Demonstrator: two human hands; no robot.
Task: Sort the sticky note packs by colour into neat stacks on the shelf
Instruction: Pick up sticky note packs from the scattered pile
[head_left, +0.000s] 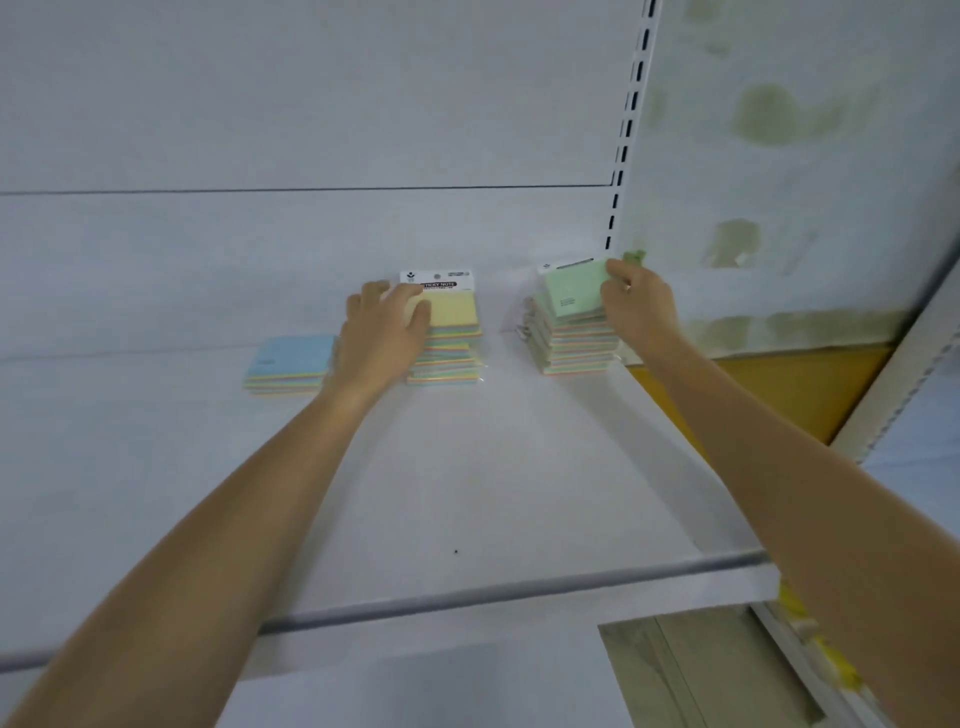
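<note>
Mostly white surrounds everything: a white shelf (467, 467) with a pale grey rail along its front edge, and a white back panel (311, 104) crossed by one thin dark seam. At the right corner stands a white upright (626, 130) punched with black slots. Beyond it, a side panel (805, 156) shows cloudy greenish patches, with an orange-yellow board (769, 395) lower down. A tiny dark speck lies on the bare shelf.

Three stacks of sticky note packs stand near the back, apart from one another: a blue stack (291, 364) at the left, a yellow stack (457, 338) in the middle and a green stack (571, 343) by the upright.

The left grip (384, 332) lies relaxed across the left side of the yellow stack, thumb on its top pack. The right grip (636, 306) pinches the right edge of the top green pack (574, 291), which sits tilted on the green stack.

The yellow stack's top pack has a white header card (436, 278) with a black band reading "STICKY NOTE"; its smaller print is too fine to read. The top green pack carries small dark print, also illegible.
</note>
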